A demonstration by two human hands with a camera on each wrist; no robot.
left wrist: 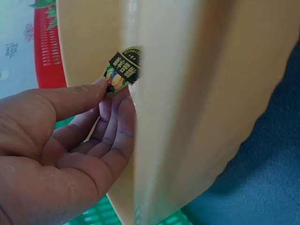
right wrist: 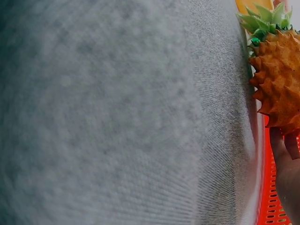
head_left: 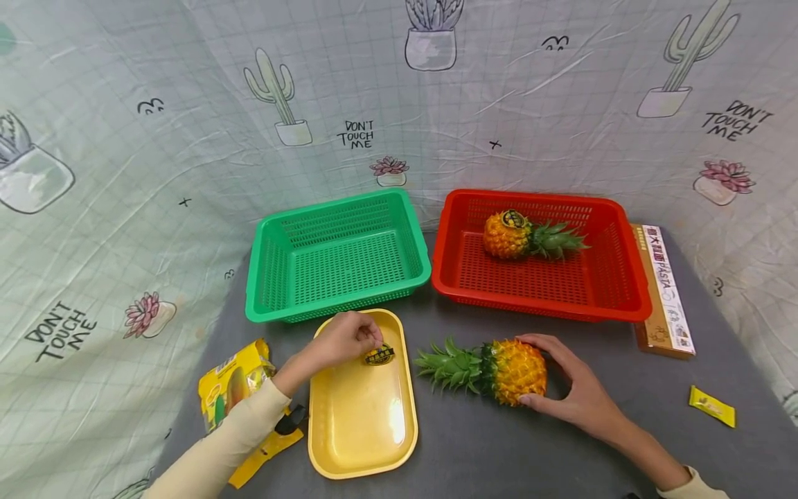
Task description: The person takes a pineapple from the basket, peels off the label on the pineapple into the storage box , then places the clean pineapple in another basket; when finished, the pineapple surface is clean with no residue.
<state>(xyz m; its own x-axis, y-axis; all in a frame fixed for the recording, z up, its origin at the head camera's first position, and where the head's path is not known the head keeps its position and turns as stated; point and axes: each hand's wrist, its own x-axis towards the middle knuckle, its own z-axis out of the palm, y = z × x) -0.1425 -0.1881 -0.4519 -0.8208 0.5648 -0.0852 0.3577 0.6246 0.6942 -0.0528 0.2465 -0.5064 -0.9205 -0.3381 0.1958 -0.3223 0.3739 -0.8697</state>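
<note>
Over the yellow tray (head_left: 364,436), my left hand (head_left: 345,337) pinches a small black-and-gold fruit sticker (left wrist: 123,70) between thumb and fingers. The sticker bears printed fruit and lettering; the tray fills much of the left wrist view behind it. To the right, my right hand (head_left: 582,395) grips the round base of a toy-like pineapple (head_left: 519,371) lying on its side, thumb at the near side and fingers at the far side. Its green leaves point left toward the tray. In the right wrist view the pineapple's spiky orange body (right wrist: 279,77) is partly cut off by the frame edge.
A green basket (head_left: 262,277) stands behind the tray. Beside it, a red basket (head_left: 449,277) holds another pineapple (head_left: 506,237) with a sticker. A pasta box (head_left: 663,298) lies at its right, a small yellow packet (head_left: 712,406) nearer. Yellow bags (head_left: 233,384) lie at the left.
</note>
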